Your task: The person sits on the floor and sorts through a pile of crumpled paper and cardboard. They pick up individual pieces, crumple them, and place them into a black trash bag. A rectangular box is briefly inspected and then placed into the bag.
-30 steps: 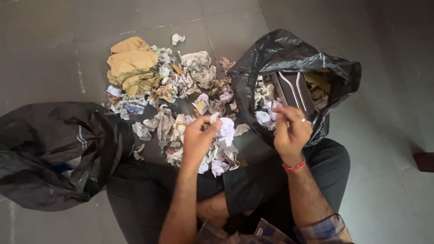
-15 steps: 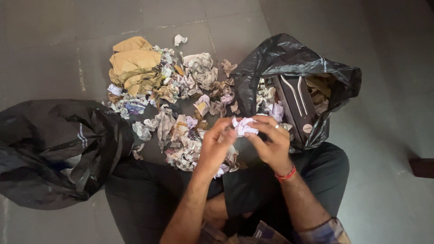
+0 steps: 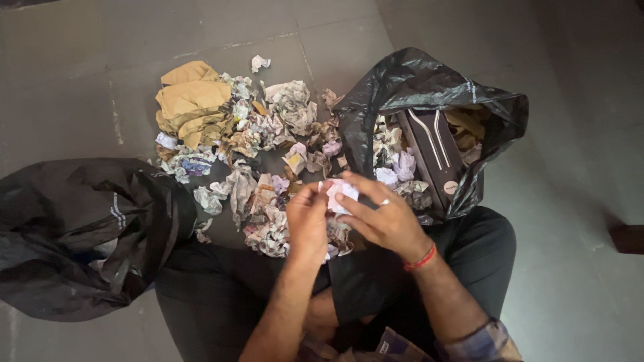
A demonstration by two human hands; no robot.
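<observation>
I sit cross-legged on a grey tiled floor. Both hands meet over my lap on one crumpled pale lilac-and-white paper point(image 3: 339, 192). My left hand point(image 3: 306, 221) pinches its left edge with thumb and fingers. My right hand point(image 3: 382, 216), with a ring and a red thread on the wrist, grips its right side, fingers spread over it. Just beyond my hands lies a pile of crumpled papers point(image 3: 268, 167). An open black plastic bag point(image 3: 416, 84) at the right holds crumpled paper and a dark flat box point(image 3: 433, 151).
A second black plastic bag point(image 3: 80, 228) lies slumped at my left knee. Crumpled brown paper point(image 3: 191, 104) sits at the pile's far left corner. One stray paper ball point(image 3: 259, 63) lies farther out. A dark object point(image 3: 630, 238) is at the right edge.
My right hand came away from the open bag to meet the left hand. Both now hold the pale paper, which has shifted a little left and lower over my lap.
</observation>
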